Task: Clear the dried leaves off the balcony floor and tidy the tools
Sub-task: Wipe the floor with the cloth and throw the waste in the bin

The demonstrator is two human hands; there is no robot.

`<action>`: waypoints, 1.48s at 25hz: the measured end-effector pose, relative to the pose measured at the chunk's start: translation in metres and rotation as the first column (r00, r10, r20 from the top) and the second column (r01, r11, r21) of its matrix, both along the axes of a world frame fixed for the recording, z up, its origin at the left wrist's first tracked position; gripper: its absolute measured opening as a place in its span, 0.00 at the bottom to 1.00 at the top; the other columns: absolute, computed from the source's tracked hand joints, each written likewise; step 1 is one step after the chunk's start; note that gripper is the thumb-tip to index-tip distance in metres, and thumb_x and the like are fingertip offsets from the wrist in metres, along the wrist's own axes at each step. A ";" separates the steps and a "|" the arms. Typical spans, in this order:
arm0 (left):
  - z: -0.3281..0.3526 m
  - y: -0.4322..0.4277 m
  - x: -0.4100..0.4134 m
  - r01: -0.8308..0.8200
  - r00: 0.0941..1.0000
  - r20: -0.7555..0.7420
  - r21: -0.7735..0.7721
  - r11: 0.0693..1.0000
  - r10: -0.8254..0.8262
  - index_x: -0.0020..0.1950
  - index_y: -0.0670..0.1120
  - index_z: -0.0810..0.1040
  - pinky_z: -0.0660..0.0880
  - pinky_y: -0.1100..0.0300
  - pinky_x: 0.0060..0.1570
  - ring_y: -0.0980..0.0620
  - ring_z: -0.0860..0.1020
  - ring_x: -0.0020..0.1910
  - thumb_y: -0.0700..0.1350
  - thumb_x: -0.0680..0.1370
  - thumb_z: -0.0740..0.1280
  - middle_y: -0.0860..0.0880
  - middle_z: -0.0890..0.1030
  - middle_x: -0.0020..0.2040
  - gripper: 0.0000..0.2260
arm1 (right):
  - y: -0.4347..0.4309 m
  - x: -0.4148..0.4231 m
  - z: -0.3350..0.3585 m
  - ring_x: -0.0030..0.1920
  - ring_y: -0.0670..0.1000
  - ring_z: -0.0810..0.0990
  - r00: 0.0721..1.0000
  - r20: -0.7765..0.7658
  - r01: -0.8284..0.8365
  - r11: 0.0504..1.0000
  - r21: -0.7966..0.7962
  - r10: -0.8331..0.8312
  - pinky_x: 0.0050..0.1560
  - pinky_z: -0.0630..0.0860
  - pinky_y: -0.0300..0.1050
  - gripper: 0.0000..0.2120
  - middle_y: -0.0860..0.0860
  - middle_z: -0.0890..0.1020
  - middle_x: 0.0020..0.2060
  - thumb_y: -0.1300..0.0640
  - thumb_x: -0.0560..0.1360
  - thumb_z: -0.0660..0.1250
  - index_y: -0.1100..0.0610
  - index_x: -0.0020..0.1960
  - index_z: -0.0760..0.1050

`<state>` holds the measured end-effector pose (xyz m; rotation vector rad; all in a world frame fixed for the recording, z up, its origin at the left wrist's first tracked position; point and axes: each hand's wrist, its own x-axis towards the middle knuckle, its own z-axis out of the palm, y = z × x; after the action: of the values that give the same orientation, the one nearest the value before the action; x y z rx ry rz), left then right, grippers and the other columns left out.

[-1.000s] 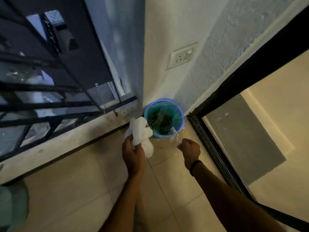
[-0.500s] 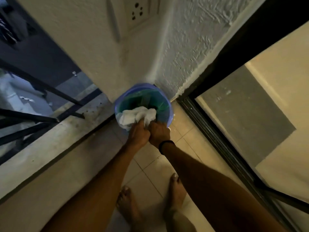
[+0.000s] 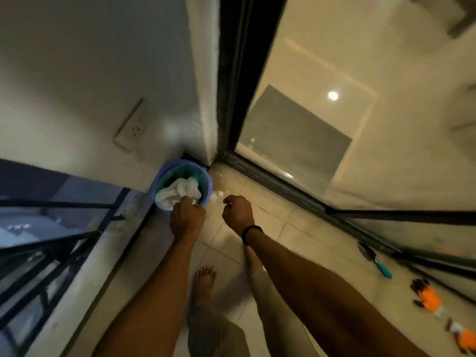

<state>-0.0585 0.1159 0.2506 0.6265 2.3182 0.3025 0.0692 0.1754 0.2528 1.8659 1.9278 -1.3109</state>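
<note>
Cloth (image 3: pixel 180 193) bunched in the blue bucket (image 3: pixel 154 185), gripped at its near edge by the left hand (image 3: pixel 186 219). Right hand (image 3: pixel 235 213) just beside, fingers curled; unclear whether holding anything.

Dim, warm light is filling the scene. A round lamp reflection (image 3: pixel 332 95) is glaring on the glossy indoor floor (image 3: pixel 386 60). Motion blur is softening everything, worst on the orange gloves (image 3: pixel 427 300) at the right edge. Wide-angle distortion is bending the door frame (image 3: pixel 237 73).
</note>
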 end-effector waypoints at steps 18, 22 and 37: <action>0.293 -0.173 0.269 0.832 0.553 -0.075 0.111 0.544 -0.830 0.65 0.45 0.76 0.75 0.49 0.55 0.38 0.78 0.58 0.39 0.77 0.63 0.40 0.78 0.60 0.17 | -0.320 0.306 0.285 0.57 0.54 0.80 0.034 -0.163 0.996 0.047 -0.077 -0.986 0.52 0.72 0.37 0.13 0.53 0.83 0.55 0.64 0.76 0.61 0.58 0.55 0.81; 0.305 -0.206 0.393 0.912 0.398 -0.098 0.153 0.382 -0.912 0.67 0.43 0.76 0.75 0.48 0.57 0.37 0.77 0.59 0.39 0.77 0.62 0.39 0.78 0.62 0.18 | -0.403 0.403 0.285 0.57 0.55 0.80 -0.146 -0.166 0.987 -0.132 -0.091 -0.975 0.53 0.73 0.38 0.11 0.53 0.83 0.53 0.63 0.75 0.62 0.57 0.52 0.81; 0.313 -0.368 0.821 0.943 -0.249 -0.079 0.206 -0.260 -0.965 0.65 0.44 0.76 0.79 0.51 0.52 0.44 0.80 0.55 0.42 0.80 0.62 0.43 0.80 0.58 0.14 | -0.587 0.702 0.276 0.41 0.54 0.74 -0.718 -0.048 0.693 -0.708 -0.131 -0.694 0.40 0.68 0.40 0.14 0.52 0.76 0.36 0.64 0.74 0.60 0.53 0.31 0.70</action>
<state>0.7629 -0.2519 0.5640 2.2951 0.8355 -0.2828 0.7709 -0.4120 0.5285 3.5200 -1.4551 -1.2406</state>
